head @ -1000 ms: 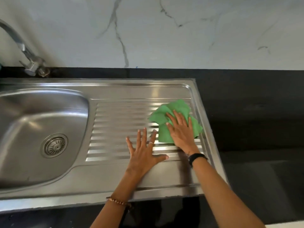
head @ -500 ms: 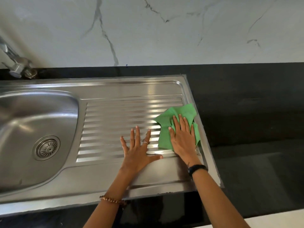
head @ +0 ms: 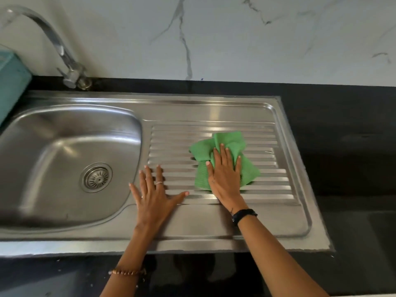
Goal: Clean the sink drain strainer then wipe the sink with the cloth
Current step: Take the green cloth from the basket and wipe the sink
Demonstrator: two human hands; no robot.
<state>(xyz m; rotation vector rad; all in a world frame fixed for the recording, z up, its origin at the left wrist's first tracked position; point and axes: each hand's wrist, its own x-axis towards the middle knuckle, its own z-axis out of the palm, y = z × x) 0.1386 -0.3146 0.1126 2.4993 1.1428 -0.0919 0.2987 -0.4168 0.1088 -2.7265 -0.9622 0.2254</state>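
A stainless steel sink [head: 205,233] fills the counter, with its bowl on the left and a ribbed drainboard [head: 177,159] on the right. The round drain strainer [head: 96,177] sits in the bottom of the bowl. A crumpled green cloth [head: 230,144] lies on the drainboard. My right hand [head: 225,170] presses flat on the cloth, fingers together and pointing away from me. My left hand [head: 153,192] lies flat on the drainboard's left end beside the bowl, fingers spread, holding nothing.
A curved metal faucet [head: 57,46] rises behind the bowl at the back left. A teal object [head: 10,82] stands at the left edge. Black countertop [head: 342,146] surrounds the sink, with a white marble wall [head: 235,39] behind.
My right hand has slid the cloth leftward from the drainboard's right edge toward its middle. My left hand has shifted left to the bowl's edge. The view has swung left.
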